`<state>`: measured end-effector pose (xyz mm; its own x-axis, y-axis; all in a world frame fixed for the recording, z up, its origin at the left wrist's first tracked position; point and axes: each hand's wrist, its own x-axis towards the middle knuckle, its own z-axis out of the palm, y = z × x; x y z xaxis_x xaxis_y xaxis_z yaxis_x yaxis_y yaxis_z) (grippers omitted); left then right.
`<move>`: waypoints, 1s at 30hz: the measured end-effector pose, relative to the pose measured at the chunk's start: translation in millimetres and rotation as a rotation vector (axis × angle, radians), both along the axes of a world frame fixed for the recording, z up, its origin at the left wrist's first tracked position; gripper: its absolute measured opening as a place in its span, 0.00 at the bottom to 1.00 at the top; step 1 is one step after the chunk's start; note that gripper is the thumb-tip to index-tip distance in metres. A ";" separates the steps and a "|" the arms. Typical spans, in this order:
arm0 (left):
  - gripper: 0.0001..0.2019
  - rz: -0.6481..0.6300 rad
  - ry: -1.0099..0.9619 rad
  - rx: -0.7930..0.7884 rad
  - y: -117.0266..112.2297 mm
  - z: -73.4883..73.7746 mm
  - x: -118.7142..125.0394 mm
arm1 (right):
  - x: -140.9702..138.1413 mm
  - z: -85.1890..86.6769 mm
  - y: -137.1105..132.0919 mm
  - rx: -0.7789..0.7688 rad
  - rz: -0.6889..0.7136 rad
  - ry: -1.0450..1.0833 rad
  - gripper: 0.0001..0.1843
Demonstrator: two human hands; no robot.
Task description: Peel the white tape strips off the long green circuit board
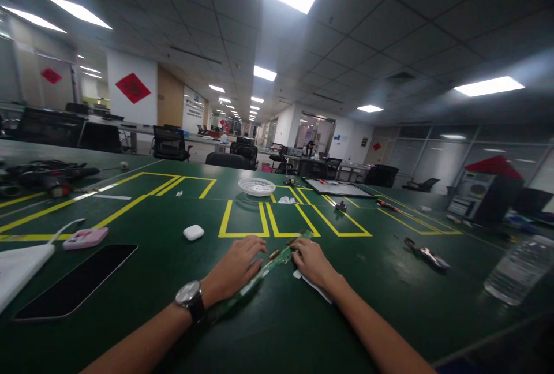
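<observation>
A long, narrow green strip (273,265), partly see-through and shiny, slants across the table between my hands. A small brownish piece (274,254) shows along it. My left hand (236,265), with a watch on the wrist, is beside the strip's left side; its fingers are bent, the thumb is apart from them near the strip, and nothing shows between them. At the strip's far end, my right hand (312,260) has its fingers closed over it. A white slip of paper (318,288) lies partly under my right hand and wrist.
Around my hands are a white earbud case (193,232), a black phone (80,281), a pink case (85,238), pliers-like tool (426,254) and a water bottle (519,270). Farther back stand a clear basket (257,186), yellow tape outlines (244,235) and a flat panel (337,187).
</observation>
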<state>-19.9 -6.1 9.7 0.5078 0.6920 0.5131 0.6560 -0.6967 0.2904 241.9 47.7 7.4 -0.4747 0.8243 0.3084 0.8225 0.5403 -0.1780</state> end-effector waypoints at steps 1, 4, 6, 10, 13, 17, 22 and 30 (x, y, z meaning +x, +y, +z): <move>0.10 -0.004 0.014 0.003 -1.1 0.6 0.7 | 4.9 -1.7 4.2 0.002 -0.082 -0.010 0.17; 0.11 -0.028 0.057 0.007 -3.6 1.9 3.0 | 15.5 -4.2 10.6 0.023 -0.262 -0.042 0.18; 0.12 -0.051 0.085 0.020 -4.6 1.7 4.4 | 17.6 -4.7 10.6 0.036 -0.314 -0.066 0.19; 0.12 -0.086 0.136 0.029 -5.4 -0.7 6.9 | 15.7 -6.3 7.8 0.023 -0.314 -0.084 0.20; 0.12 -0.107 0.175 0.028 -6.1 -2.4 8.5 | 16.2 -9.7 7.5 0.003 -0.292 -0.080 0.22; 0.12 -0.115 0.187 0.025 -7.0 -2.4 9.5 | 19.9 -13.6 6.9 -0.030 -0.277 -0.081 0.25; 0.12 -0.113 0.181 0.021 -6.5 -3.3 9.0 | 21.8 -8.6 2.8 -0.040 -0.255 -0.073 0.26; 0.11 -0.115 0.175 0.025 -6.4 -4.8 8.6 | 24.6 -7.1 13.3 -0.015 -0.314 -0.070 0.23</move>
<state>-11.3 -12.4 5.0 0.6659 0.6122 0.4263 0.6105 -0.7756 0.1602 266.6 61.0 0.3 -0.2162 0.9380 0.2711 0.9590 0.2561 -0.1213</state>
